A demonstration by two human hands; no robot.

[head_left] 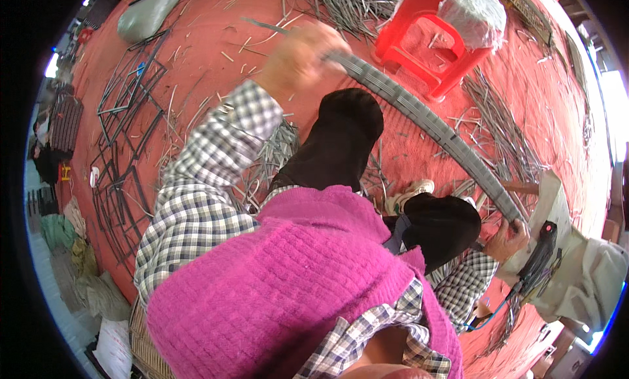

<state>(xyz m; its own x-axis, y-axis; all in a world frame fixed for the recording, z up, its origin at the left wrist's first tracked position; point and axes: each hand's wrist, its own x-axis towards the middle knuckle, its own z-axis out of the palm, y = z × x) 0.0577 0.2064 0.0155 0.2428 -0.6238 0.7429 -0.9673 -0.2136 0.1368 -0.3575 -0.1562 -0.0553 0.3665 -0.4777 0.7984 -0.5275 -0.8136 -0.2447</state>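
A long grey band woven from flat strips [419, 110] stretches in an arc across my front, over my dark-trousered knees. My left hand [298, 59], slightly blurred, is closed round its far end at the upper middle. A thin loose strip [262, 25] pokes out past that hand. Down at the right, my right hand [508, 241] pinches the band's other end between thumb and fingers. Just beside my right hand lies a black-handled tool [540, 251] on a pale cloth-covered support [550, 208]; I cannot make out its kind.
A red plastic stool [426, 58] with a pale wrapped seat stands ahead. Grey strips [495, 117] lie in heaps on the red floor [216, 51]. Dark thin metal frames [128, 103] lie at the left, near a pale green sack [147, 15]. A blue cord [488, 321] hangs at the lower right.
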